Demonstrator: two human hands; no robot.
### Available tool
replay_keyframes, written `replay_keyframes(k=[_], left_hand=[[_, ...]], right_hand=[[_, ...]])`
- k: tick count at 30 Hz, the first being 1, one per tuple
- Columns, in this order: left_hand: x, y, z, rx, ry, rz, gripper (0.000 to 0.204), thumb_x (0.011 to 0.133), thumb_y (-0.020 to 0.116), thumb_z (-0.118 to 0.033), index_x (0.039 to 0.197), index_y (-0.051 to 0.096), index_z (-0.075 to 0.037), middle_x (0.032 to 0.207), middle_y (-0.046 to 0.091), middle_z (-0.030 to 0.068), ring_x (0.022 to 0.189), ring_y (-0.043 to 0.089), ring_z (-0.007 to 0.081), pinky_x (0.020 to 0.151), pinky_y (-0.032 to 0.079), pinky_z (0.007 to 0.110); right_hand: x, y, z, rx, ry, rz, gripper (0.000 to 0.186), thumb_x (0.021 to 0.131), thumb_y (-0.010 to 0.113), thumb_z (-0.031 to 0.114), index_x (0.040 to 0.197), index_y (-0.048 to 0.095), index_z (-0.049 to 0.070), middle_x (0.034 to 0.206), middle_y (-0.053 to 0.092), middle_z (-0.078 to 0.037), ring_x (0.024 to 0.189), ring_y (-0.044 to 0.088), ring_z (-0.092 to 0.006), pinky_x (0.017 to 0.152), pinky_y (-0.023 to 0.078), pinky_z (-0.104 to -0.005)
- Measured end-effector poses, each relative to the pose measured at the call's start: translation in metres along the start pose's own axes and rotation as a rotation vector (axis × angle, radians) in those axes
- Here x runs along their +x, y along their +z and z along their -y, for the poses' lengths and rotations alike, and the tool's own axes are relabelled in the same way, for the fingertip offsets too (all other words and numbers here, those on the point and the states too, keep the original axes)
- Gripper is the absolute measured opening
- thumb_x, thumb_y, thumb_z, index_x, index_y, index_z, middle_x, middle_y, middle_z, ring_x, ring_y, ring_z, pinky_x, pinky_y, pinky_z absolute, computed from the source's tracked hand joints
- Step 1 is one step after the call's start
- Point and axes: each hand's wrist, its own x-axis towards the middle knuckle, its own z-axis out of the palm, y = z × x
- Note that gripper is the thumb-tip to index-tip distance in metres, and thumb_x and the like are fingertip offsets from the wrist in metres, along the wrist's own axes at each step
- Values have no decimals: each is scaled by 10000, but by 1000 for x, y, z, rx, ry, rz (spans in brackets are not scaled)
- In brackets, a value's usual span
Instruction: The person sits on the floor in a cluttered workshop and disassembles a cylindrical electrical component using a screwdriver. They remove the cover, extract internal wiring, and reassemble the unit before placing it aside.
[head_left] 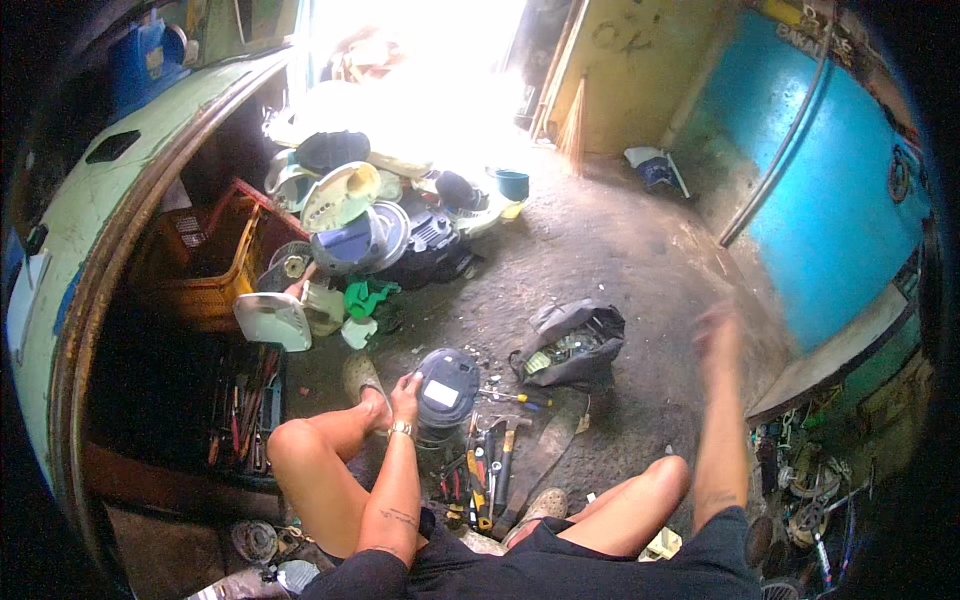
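My left hand (407, 394), with a watch on its wrist, grips the left edge of a dark grey rounded plastic housing (452, 402) that bears a white label. The housing stands between my feet, tilted so its flat face shows. Out to the right, away from any object, my right hand (716, 335) is smeared by motion and its fingers cannot be made out. Just right of the housing lies a screwdriver (537, 402) with a blue and yellow handle. Nearer to me are a hammer (506, 462) and several other hand tools.
An open dark bag (580, 347) of small parts sits ahead. Fan bases and plastic casings (350, 235) are heaped at the far left, beside an orange crate (215, 295). A tool tray (250, 400) lies left of my knee. Clutter (815, 500) lines the right; a broom (574, 130) leans behind.
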Motion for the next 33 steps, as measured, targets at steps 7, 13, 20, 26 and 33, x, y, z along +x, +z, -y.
replay_keyframes(k=[7,13,20,26,33], left_hand=[[-13,-18,5,122,6,-27,564,887,674,-457,1156,683,39,1072,721,129,991,646,213,902,478,326],[-31,-24,-18,481,18,-28,657,869,674,-534,1202,649,32,1141,698,196,1071,645,298,946,475,384],[-39,1,-128,737,257,-13,535,850,705,-471,1141,681,-23,1093,711,192,1037,679,314,902,513,403],[-27,19,-247,904,439,174,390,877,702,-372,1066,724,-31,985,741,172,932,719,292,832,544,386],[-8,44,-349,1261,377,486,494,856,738,-416,1144,686,-17,1071,714,212,958,712,301,820,551,408]], right_hand=[[-62,-50,141,-325,-283,-57,291,983,595,335,1079,710,86,686,562,40,567,477,-44,454,339,-199],[-163,-43,55,-464,-162,426,156,903,689,127,1024,739,42,845,706,-30,705,614,-88,625,493,-258],[-164,-32,33,-478,-118,489,227,924,670,206,1068,728,40,945,748,-118,838,710,-168,753,544,-318],[-168,2,33,-354,-30,623,241,936,652,235,1076,727,53,852,739,-88,747,694,-145,712,538,-311],[-181,30,-70,-542,-25,919,364,914,631,388,1154,698,123,992,723,-166,972,689,-336,868,527,-452]])
